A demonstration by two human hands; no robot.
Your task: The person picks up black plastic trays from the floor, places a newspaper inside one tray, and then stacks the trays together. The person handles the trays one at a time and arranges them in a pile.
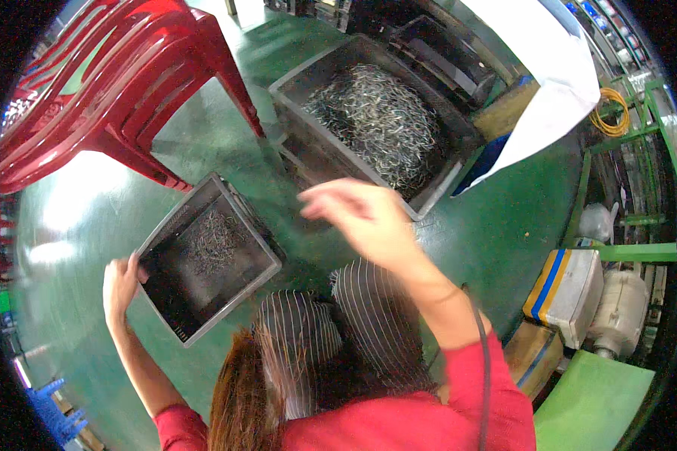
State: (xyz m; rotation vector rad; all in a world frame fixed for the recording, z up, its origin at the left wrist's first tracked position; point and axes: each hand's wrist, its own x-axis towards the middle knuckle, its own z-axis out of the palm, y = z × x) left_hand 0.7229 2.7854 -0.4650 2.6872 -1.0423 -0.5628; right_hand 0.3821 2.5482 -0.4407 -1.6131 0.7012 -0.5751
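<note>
At your far left your left hand [119,282] is at the left edge of the small bin [233,305], its fingers closed over the rim, thumb side toward the inside. Above that, a red plastic chair stack [135,75] reaches toward the bin's far corner. The small bin sits at an angle on the green floor [75,218], to the left of your knees, with a thin scatter of metal pieces [214,240] lying toward its far side. Further right, your right hand [357,212] hangs in the air in front of the large bin [331,145], just past your striped trousers [301,323]. Its fingers are bent and close together (they are blurred, so I cannot tell how far they part or whether they hold anything). Beyond it the large bin carries a big heap of thin metal pieces [376,120], far more than the small one. Right of that hangs a white sheet [553,98], then a white box [566,289] with blue and yellow stripes, a coiled yellow hose [611,131] and a green frame [639,253].
</note>
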